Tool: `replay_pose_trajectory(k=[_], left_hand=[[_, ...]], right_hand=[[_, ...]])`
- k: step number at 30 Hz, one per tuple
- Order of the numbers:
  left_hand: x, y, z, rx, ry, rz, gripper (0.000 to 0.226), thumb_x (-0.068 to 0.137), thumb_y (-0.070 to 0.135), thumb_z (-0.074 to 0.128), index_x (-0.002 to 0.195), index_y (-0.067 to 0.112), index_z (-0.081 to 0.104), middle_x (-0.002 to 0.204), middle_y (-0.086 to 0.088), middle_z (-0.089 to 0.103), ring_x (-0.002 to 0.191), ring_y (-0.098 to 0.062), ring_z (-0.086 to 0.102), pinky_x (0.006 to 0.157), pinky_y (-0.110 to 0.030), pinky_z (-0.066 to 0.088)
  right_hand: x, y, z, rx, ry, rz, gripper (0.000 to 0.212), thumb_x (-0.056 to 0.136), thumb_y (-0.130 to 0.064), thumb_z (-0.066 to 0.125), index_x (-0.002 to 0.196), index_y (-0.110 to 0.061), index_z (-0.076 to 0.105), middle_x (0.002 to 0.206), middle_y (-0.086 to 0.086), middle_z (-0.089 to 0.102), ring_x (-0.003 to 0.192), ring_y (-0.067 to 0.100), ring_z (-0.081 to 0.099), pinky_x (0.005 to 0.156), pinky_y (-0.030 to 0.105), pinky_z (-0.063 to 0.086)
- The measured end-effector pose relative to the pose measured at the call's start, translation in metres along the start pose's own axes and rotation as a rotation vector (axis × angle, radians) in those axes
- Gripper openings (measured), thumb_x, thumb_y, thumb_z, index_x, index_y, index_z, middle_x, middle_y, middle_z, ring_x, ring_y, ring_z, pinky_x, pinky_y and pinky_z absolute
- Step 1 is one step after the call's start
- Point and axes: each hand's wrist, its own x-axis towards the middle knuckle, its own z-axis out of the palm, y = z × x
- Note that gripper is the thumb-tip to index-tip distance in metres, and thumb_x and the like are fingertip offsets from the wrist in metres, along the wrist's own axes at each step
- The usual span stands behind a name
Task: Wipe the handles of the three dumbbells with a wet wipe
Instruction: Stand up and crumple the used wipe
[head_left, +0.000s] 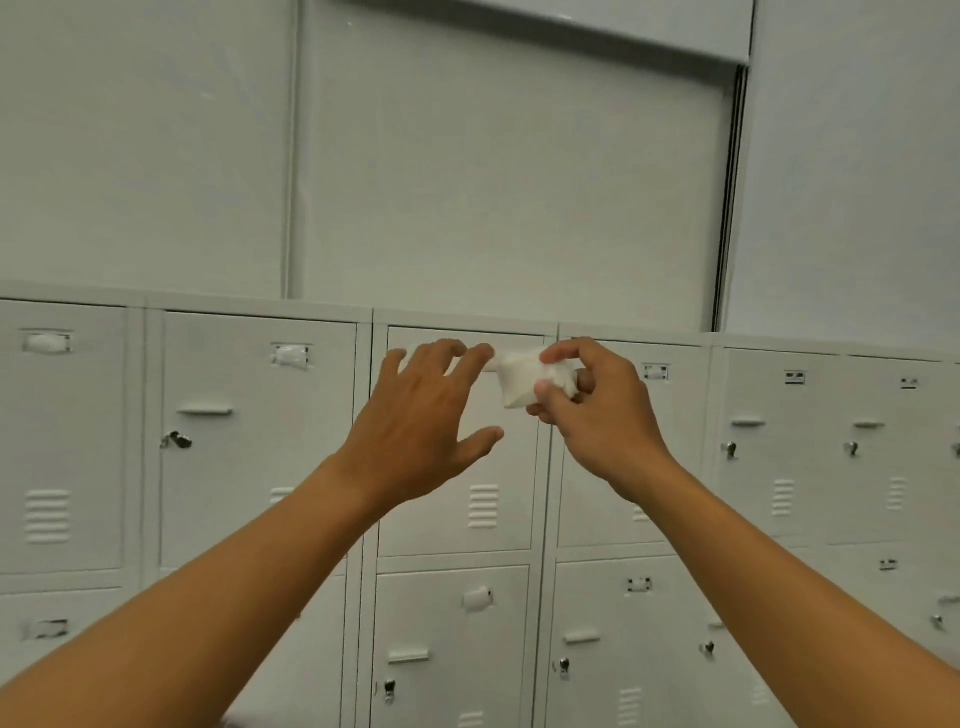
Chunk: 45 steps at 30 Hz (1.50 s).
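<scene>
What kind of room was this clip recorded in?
Probably a locker or changing room, perhaps at a gym. A bank of pale metal lockers fills the wall, each door with a vent, label slot and lock, and one carries a padlock. No dumbbells are in view.

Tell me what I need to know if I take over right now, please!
Right hand: pinches a bunched white wet wipe, held up in front of the grey lockers.
Left hand: open, fingers spread, reaching toward the wipe, holding nothing.
Dumbbells: none in view, so I cannot tell where they are.
Done: wipe is in hand.
Left: nothing shows any handle wiped; find the three dumbbells and wipe each handle.
</scene>
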Motion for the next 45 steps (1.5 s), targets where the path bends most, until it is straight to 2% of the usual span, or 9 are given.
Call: replay_pose_trajectory(k=[4,9,12,18,25,29,35,42,45], left_hand=[[0.005,0.004,-0.017,-0.135,0.09,0.0,0.067,0.079,0.042,0.068,0.134,0.015,0.041,0.131,-0.007,0.053,0.111,-0.024,0.054,0.092,-0.035,0.04],[0.005,0.007,-0.022,-0.352,0.193,-0.034,0.044,0.081,0.034,0.068,0.118,0.014,0.056,0.108,-0.001,0.066,0.087,-0.014,0.06,0.063,-0.009,0.042],[0.002,0.008,-0.022,-0.482,0.279,-0.06,0.029,0.079,0.027,0.071,0.104,0.014,0.064,0.089,0.008,0.065,0.073,-0.004,0.059,0.064,-0.009,0.046],[0.002,0.007,-0.034,-0.619,0.352,-0.187,0.018,0.075,0.019,0.077,0.085,0.018,0.062,0.078,0.013,0.062,0.075,-0.009,0.06,0.064,-0.02,0.052],[-0.035,-0.032,-0.031,-0.723,0.159,-0.361,0.023,0.076,0.028,0.073,0.065,0.011,0.061,0.092,0.008,0.066,0.093,-0.012,0.063,0.078,-0.037,0.056],[-0.076,-0.073,-0.03,-0.659,0.054,-0.423,0.022,0.08,0.024,0.071,0.065,0.011,0.061,0.072,-0.002,0.068,0.069,-0.016,0.066,0.067,-0.035,0.057],[-0.183,-0.152,-0.006,-0.524,-0.204,-0.585,0.02,0.083,0.018,0.069,0.09,0.017,0.051,0.063,-0.002,0.063,0.053,-0.012,0.059,0.051,-0.019,0.046],[-0.324,-0.219,0.074,-0.329,-0.418,-0.746,0.012,0.09,0.022,0.06,0.096,0.021,0.049,0.058,0.008,0.057,0.053,-0.003,0.055,0.052,-0.009,0.038],[-0.377,-0.244,0.106,-0.286,-0.496,-0.854,0.013,0.089,0.028,0.061,0.097,0.022,0.053,0.069,0.004,0.063,0.061,-0.007,0.059,0.058,-0.018,0.045]], right_hand=[[-0.005,-0.024,0.003,0.257,-0.061,0.024,0.015,0.089,-0.007,0.059,0.101,-0.017,0.059,0.094,0.007,0.069,0.073,0.015,0.072,0.07,0.028,0.059],[-0.006,-0.034,0.008,0.4,-0.055,0.034,0.012,0.088,-0.007,0.061,0.097,-0.012,0.067,0.101,0.009,0.066,0.079,0.02,0.071,0.069,0.024,0.058],[-0.007,-0.033,0.013,0.368,-0.011,0.008,0.013,0.085,-0.009,0.066,0.096,-0.014,0.071,0.096,0.004,0.063,0.076,0.014,0.07,0.069,0.024,0.058],[-0.006,-0.028,0.025,0.18,0.09,0.003,0.005,0.085,-0.025,0.067,0.086,-0.02,0.067,0.079,-0.002,0.07,0.067,0.011,0.069,0.066,0.029,0.058],[-0.015,-0.026,0.077,0.07,0.125,-0.103,0.006,0.092,-0.024,0.056,0.087,-0.024,0.06,0.074,-0.013,0.063,0.069,0.005,0.062,0.058,0.015,0.05],[-0.027,-0.009,0.138,0.09,-0.086,0.046,0.011,0.096,-0.025,0.047,0.094,-0.018,0.055,0.083,0.0,0.066,0.072,0.012,0.065,0.053,0.019,0.047],[-0.076,0.034,0.261,0.052,-0.335,0.148,0.01,0.093,-0.022,0.052,0.091,-0.016,0.06,0.087,-0.001,0.063,0.079,0.014,0.06,0.067,0.025,0.052],[-0.153,0.129,0.395,0.126,-0.546,0.383,0.007,0.092,-0.016,0.054,0.09,-0.013,0.06,0.074,0.002,0.068,0.053,0.005,0.064,0.05,0.013,0.049],[-0.183,0.181,0.444,0.115,-0.71,0.507,0.006,0.089,-0.015,0.058,0.094,-0.013,0.061,0.078,0.004,0.07,0.061,0.011,0.069,0.065,0.026,0.057]])
